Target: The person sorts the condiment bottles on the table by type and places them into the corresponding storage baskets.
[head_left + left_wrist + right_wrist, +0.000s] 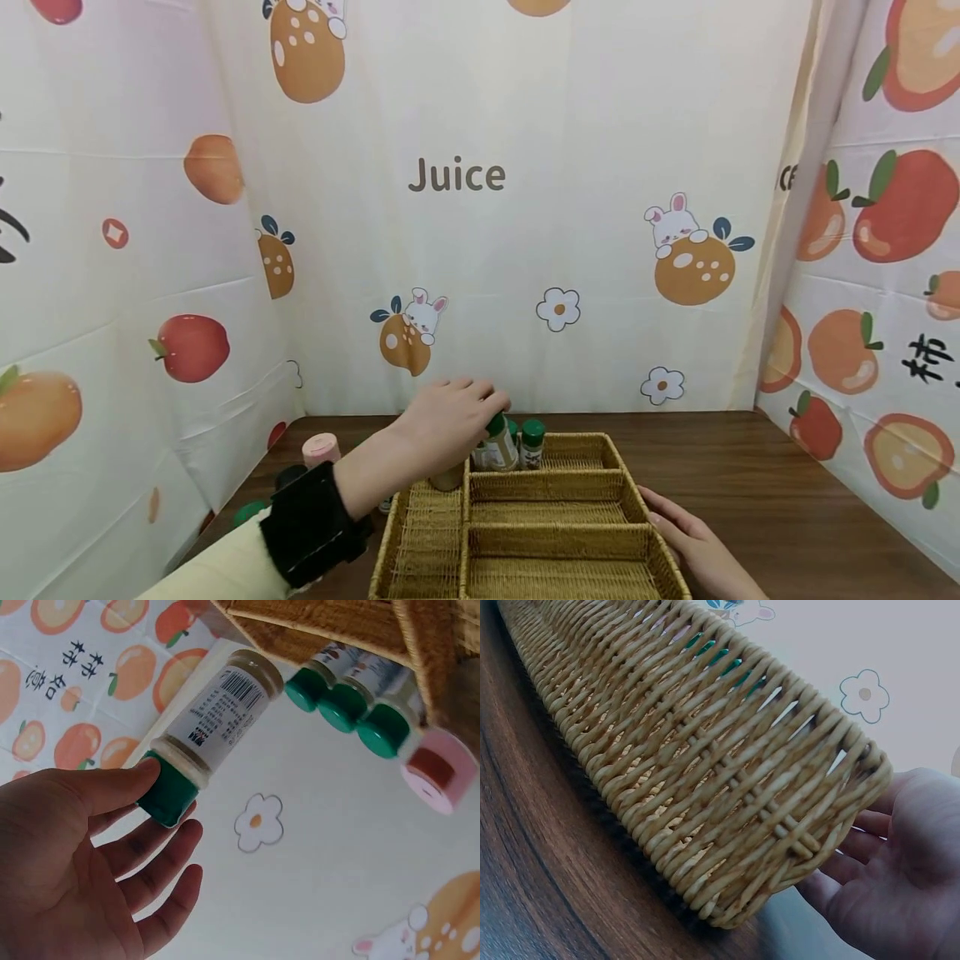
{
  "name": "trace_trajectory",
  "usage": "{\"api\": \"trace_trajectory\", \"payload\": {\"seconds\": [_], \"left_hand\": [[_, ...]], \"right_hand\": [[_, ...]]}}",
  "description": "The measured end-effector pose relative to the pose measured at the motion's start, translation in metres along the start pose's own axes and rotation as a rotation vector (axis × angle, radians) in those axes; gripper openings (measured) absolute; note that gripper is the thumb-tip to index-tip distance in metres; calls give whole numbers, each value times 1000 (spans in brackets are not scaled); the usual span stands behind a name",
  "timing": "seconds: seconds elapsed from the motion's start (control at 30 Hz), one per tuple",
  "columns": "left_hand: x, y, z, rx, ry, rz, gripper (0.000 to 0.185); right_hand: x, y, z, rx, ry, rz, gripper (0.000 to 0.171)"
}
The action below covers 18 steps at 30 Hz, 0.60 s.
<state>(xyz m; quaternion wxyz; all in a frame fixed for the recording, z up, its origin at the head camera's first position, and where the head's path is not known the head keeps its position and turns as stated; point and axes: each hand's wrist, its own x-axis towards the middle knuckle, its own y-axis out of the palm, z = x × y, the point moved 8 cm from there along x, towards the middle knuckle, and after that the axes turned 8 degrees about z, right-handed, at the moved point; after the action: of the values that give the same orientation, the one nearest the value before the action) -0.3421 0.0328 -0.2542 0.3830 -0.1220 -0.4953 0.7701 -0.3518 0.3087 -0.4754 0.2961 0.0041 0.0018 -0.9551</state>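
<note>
While my left hand [82, 855] pinches the spice bottle [206, 739] by its cap, I'd lower it upright. Right hand [896, 885] lies flat, steadying the basket [705, 750].

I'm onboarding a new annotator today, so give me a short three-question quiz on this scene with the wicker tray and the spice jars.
1. True or false: the left hand holds a green-capped glass spice jar by its cap.
2. Which part of the divided woven wicker tray does the right hand rest against: A its right side wall, B its far left corner, C its middle divider?
3. What colour is the lid of the round jar standing on the brown wooden table left of the tray?

Key: 1 true; 2 A; 3 pink.
</note>
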Motion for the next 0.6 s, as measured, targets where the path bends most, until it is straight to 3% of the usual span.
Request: {"api": "trace_trajectory", "payload": {"seconds": [0.4, 0.6], "left_hand": [[66, 4, -29, 14, 45, -34, 30], [91, 12, -35, -5, 34, 17, 35]], "right_hand": [[-1, 1, 3, -52, -6, -44, 66], [-2, 2, 5, -64, -15, -72, 66]]}}
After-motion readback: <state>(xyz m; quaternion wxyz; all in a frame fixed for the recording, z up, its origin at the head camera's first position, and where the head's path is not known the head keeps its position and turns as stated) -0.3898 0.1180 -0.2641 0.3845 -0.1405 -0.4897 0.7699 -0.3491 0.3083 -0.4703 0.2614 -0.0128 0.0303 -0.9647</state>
